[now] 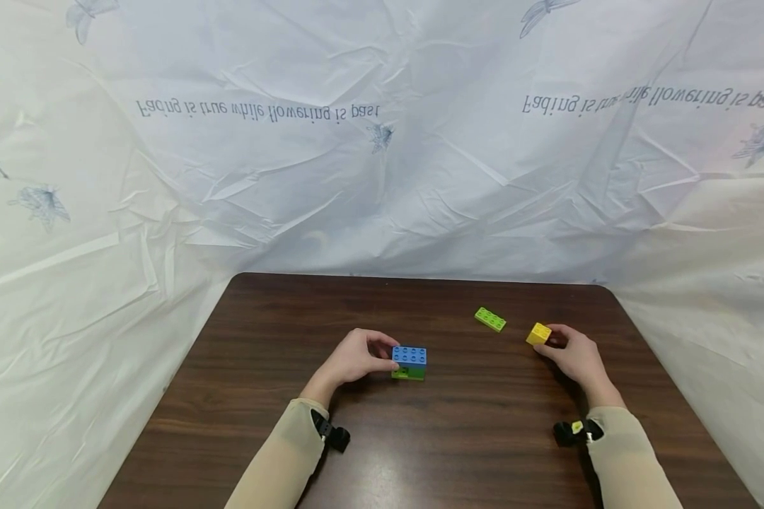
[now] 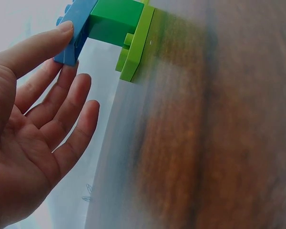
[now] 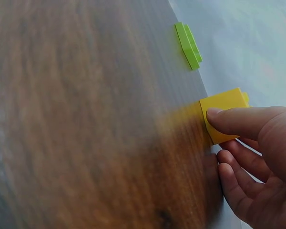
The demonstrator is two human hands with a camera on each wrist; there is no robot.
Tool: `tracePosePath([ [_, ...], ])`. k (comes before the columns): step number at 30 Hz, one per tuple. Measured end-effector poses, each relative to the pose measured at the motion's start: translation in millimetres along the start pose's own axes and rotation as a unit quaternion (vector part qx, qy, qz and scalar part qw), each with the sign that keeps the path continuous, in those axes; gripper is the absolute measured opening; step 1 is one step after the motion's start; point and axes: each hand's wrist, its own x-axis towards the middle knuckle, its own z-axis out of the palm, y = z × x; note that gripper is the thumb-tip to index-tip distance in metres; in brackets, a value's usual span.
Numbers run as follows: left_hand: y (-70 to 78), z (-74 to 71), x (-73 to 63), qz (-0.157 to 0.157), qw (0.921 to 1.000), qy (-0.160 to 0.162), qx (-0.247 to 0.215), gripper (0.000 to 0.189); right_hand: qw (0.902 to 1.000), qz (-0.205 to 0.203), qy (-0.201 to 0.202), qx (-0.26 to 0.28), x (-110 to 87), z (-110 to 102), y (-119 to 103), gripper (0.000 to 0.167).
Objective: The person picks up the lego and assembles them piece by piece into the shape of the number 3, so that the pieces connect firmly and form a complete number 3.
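Observation:
On the table, a small stack of toy building bricks stands in front of my left hand (image 1: 356, 357). A blue studded brick (image 1: 410, 355) tops it, a green brick (image 2: 115, 20) sits beneath, and a thin lime-green plate (image 2: 139, 47) forms the base. My left thumb and fingertips pinch one end of the blue brick, while the other fingers are spread loosely. Off to the right, my right hand (image 1: 576, 355) pinches a yellow brick (image 3: 223, 104) between thumb and fingers, low at the tabletop. Its studs face up in the head view.
A loose lime-green studded plate (image 1: 490, 319) lies on the dark wooden table (image 1: 471, 438), just beyond and left of the yellow brick. A white sheet (image 1: 356, 184) printed with words and flowers hangs behind the table. Each wrist wears a small black camera (image 1: 339, 438).

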Motion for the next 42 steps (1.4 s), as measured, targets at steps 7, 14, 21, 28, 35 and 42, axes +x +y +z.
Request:
tracePosePath([
  [7, 0.2, -0.3, -0.5, 0.003, 1.0000, -0.001, 0.001, 0.032, 1.0000, -0.001, -0.001, 0.000, -1.0, 1, 1, 0.065],
  [14, 0.4, -0.4, -0.5, 0.003, 1.0000, -0.001, -0.002, 0.031, 0.9998, -0.017, -0.004, 0.006, -4.6, 1, -2, 0.063],
  [21, 0.1, -0.3, -0.5, 0.003, 1.0000, -0.002, -0.005, 0.031, 0.9995, -0.024, -0.013, 0.016, -10.4, 4, -11, 0.064],
  [28, -0.7, -0.3, -0.1, 0.004, 1.0000, -0.003, -0.004, 0.031, 0.9986, -0.042, -0.020, 0.026, -14.3, 7, -20, 0.062],
  [35, -1.5, -0.4, 0.4, 0.006, 1.0000, -0.003, -0.001, 0.031, 0.9980, -0.047, -0.026, 0.032, -15.3, 11, -27, 0.061],
  [42, -1.1, -0.6, 0.1, 0.003, 1.0000, -0.004, -0.004, 0.032, 0.9969, -0.059, -0.030, 0.043, -17.1, 16, -35, 0.059],
])
